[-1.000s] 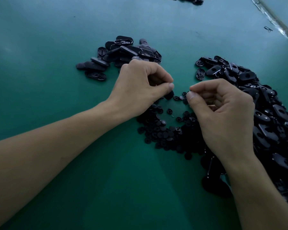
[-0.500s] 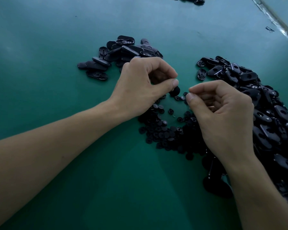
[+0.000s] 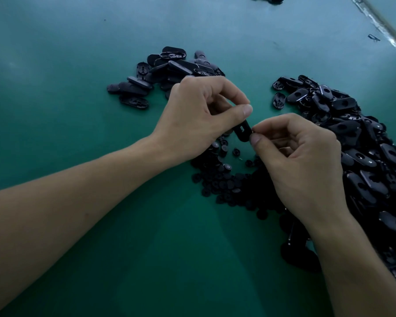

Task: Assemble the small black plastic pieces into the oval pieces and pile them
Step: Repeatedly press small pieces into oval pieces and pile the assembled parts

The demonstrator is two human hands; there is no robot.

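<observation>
Head view: left hand point(image 3: 197, 115) and right hand point(image 3: 306, 165) both pinch one oval point(image 3: 242, 132); finished pile point(image 3: 169, 67) apparently small, waiting heap point(image 3: 357, 138) large.

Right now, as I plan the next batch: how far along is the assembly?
Looks done: the small pile beyond the left hand. In hand: one oval piece, held between that hand and the right hand. Left: the large heap of ovals and the loose small pieces.

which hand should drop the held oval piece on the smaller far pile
Probably left. The left hand pinches the black plastic oval piece, and the smaller pile of oval pieces lies beyond its knuckles; the right hand, at the piece's end, sits farther off.
</observation>
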